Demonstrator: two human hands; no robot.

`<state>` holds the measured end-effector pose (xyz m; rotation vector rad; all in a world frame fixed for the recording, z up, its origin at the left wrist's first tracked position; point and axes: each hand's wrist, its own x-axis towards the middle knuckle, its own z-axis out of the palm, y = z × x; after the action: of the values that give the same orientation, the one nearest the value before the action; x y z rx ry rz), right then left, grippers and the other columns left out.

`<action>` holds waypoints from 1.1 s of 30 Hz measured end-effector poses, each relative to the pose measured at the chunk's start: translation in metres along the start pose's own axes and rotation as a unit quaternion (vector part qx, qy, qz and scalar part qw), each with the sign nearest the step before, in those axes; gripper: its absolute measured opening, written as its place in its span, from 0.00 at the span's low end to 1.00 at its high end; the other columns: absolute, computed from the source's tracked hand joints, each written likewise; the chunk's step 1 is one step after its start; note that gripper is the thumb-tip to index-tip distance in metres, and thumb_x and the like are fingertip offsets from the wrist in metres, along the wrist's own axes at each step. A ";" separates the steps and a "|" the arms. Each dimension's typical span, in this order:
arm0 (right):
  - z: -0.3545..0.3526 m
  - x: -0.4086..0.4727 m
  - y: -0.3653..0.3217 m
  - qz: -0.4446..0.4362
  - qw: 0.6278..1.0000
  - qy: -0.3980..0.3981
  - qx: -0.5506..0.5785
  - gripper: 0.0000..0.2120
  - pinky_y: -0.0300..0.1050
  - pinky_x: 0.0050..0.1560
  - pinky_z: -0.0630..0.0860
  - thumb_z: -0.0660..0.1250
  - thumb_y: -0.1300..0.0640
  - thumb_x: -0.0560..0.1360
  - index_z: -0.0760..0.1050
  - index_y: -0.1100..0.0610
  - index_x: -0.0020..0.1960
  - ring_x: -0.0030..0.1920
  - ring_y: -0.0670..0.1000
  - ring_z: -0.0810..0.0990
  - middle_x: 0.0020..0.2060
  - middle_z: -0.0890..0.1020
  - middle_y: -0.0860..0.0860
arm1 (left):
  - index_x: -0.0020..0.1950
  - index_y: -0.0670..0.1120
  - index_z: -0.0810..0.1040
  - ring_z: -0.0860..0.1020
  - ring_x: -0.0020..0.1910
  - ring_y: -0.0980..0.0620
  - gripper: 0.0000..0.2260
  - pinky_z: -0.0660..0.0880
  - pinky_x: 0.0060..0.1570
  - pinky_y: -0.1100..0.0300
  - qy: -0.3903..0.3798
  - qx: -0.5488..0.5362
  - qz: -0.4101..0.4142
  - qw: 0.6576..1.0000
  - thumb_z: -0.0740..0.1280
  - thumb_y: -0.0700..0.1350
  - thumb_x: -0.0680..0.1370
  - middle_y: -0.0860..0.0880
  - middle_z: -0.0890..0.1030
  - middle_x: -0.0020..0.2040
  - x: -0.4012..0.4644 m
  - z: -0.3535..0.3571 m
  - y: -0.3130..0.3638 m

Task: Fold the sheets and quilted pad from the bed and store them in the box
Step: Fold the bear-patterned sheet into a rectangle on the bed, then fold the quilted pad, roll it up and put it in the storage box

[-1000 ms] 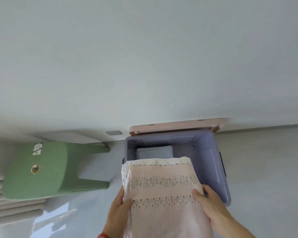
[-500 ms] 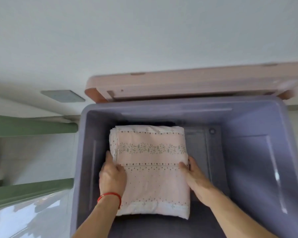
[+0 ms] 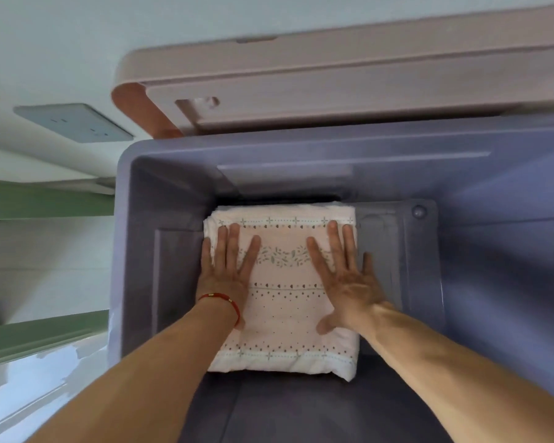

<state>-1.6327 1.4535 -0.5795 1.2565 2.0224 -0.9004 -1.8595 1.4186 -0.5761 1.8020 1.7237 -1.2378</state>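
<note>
A folded pink sheet (image 3: 285, 302) lies flat on the floor of a purple box (image 3: 147, 244), toward the box's left half, with its far edge close to the back wall and its left edge next to the left wall. The cloth is a thick rectangular bundle with a band of green leaves across its middle, rows of small dark dots and hearts, and white edges at the near and far ends.

Both hands rest on top of the bundle, palms down. The left hand (image 3: 226, 273) lies on the sheet's left side, fingers stretched out and slightly apart, fingertips reaching almost to the far edge; its outer side runs along the left edge of the cloth. A red string bracelet (image 3: 223, 298) circles that wrist. The right hand (image 3: 346, 276) lies on the sheet's right side, fingers spread wide and flat, thumb pointing toward the near edge, and its little finger reaches past the right edge of the cloth over the bare floor of the box. Neither hand grips anything; both are flat and open on the fabric, with the leaf band showing between them.

A pink lid (image 3: 349, 81) stands behind the box's back rim. To the left, outside the box, green stool legs (image 3: 45, 203) cross over the pale floor, and a wall socket (image 3: 74, 123) sits on the wall beyond.
</note>
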 end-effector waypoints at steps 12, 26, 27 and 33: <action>-0.116 -0.185 -0.007 0.013 0.958 0.083 0.275 0.24 0.45 0.72 0.69 0.60 0.52 0.84 0.62 0.48 0.80 0.74 0.48 0.69 0.77 0.67 0.48 | 0.75 0.52 0.64 0.76 0.62 0.45 0.21 0.76 0.56 0.50 0.133 -0.254 0.112 0.951 0.59 0.47 0.82 0.48 0.57 0.80 -0.189 -0.202 -0.003; -0.438 -0.733 -0.044 0.165 0.731 0.547 0.373 0.13 0.33 0.59 0.73 0.65 0.52 0.81 0.77 0.42 0.65 0.58 0.36 0.77 0.60 0.79 0.36 | 0.66 0.54 0.76 0.74 0.65 0.53 0.14 0.71 0.62 0.60 0.413 -0.320 0.429 0.737 0.65 0.50 0.80 0.56 0.74 0.67 -0.604 -0.605 -0.039; -0.438 -0.767 -0.048 0.183 0.714 0.579 0.349 0.14 0.30 0.59 0.70 0.65 0.51 0.81 0.76 0.42 0.66 0.58 0.34 0.75 0.62 0.77 0.35 | 0.66 0.54 0.77 0.74 0.64 0.54 0.15 0.71 0.61 0.61 0.413 -0.322 0.467 0.713 0.66 0.51 0.79 0.57 0.74 0.66 -0.633 -0.619 -0.030; -0.387 -0.922 -0.049 0.297 0.576 0.690 0.323 0.19 0.27 0.58 0.62 0.68 0.49 0.80 0.73 0.44 0.70 0.63 0.36 0.71 0.64 0.73 0.37 | 0.69 0.60 0.73 0.69 0.68 0.55 0.22 0.69 0.60 0.56 0.418 -0.178 0.599 0.660 0.65 0.64 0.77 0.61 0.71 0.70 -0.775 -0.664 0.040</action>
<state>-1.3744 1.2660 0.3691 3.5953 1.7016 -0.1189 -1.4986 1.4347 0.3790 2.5653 0.4735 0.5279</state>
